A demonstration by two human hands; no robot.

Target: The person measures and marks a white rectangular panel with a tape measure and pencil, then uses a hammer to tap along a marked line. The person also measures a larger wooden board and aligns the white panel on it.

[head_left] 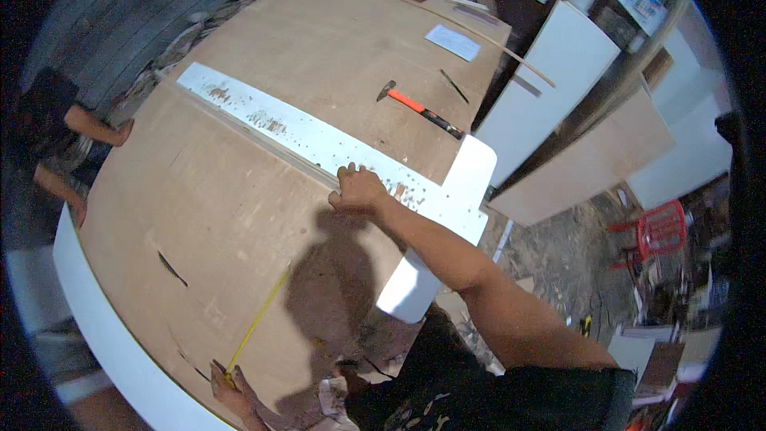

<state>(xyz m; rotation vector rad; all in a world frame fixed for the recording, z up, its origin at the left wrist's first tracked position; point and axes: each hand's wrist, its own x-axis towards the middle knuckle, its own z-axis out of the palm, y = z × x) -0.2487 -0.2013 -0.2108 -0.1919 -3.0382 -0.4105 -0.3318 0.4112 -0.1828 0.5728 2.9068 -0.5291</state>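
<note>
A large brown wooden panel (207, 215) lies before me, with a long white T-shaped board (303, 136) across it. The board's face is marked with dark spots and worn patches. My right hand (359, 189) is closed over the board's near long edge, fingers curled, beside a thin strip along that edge. At the lower left, my left hand (231, 395) holds the lower end of a yellow tape measure (259, 319). Its narrow blade runs up and right across the panel toward my shadow. The tape's case cannot be made out.
Beyond the white board lie a hammer (419, 109) with an orange and black handle, a thin dark tool (453, 85) and a paper sheet (452, 42). Another person's hands (122, 132) rest at the panel's left edge. White boards (550, 72) and a red chair (661, 231) stand at right.
</note>
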